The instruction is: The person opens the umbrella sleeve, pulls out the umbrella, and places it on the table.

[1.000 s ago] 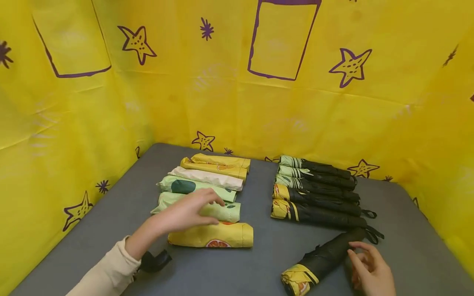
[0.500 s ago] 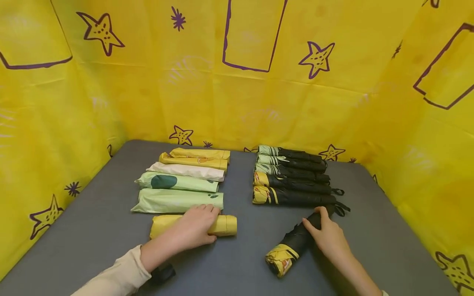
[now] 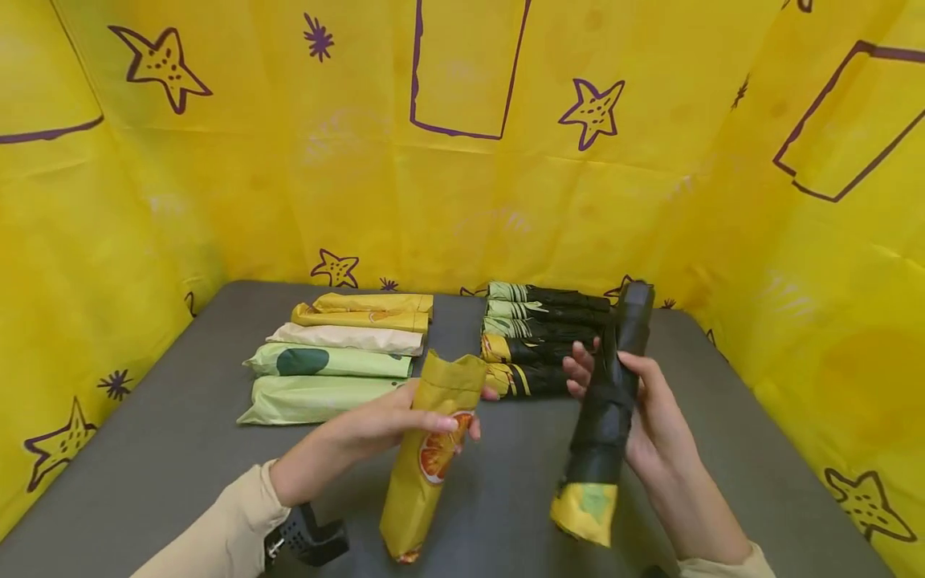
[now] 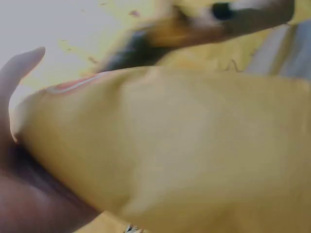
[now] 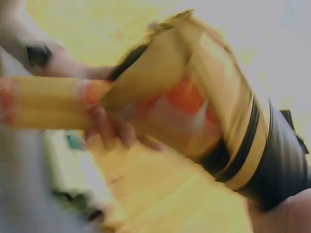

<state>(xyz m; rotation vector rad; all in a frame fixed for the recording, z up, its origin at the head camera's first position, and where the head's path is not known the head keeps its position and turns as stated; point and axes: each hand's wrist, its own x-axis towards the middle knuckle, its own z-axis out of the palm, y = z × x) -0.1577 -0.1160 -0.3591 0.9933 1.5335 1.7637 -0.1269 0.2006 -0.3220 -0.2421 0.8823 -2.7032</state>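
My left hand (image 3: pixel 386 421) grips a yellow umbrella sleeve (image 3: pixel 412 506) with an orange-slice print, lifted off the table and tilted, its open end up. In the left wrist view the sleeve (image 4: pixel 194 145) fills most of the picture. My right hand (image 3: pixel 658 425) holds a folded black umbrella (image 3: pixel 603 409), raised and nearly upright, its yellow end pointing down. The right wrist view shows the umbrella's yellow end (image 5: pixel 180 97) with orange print and black stripes, blurred. Sleeve and umbrella are apart in the head view.
To the left lie several flat sleeves: green (image 3: pixel 318 399), cream (image 3: pixel 347 339) and yellow (image 3: pixel 372 303). At the back right, several folded umbrellas (image 3: pixel 535 349) lie side by side on the grey table (image 3: pixel 499 514). Yellow patterned cloth (image 3: pixel 462 201) encloses the back and sides.
My left hand came down on the yellow sleeve, took hold and lifted it. My right hand grasped the black umbrella and raised it from the table. The head view shifted right.
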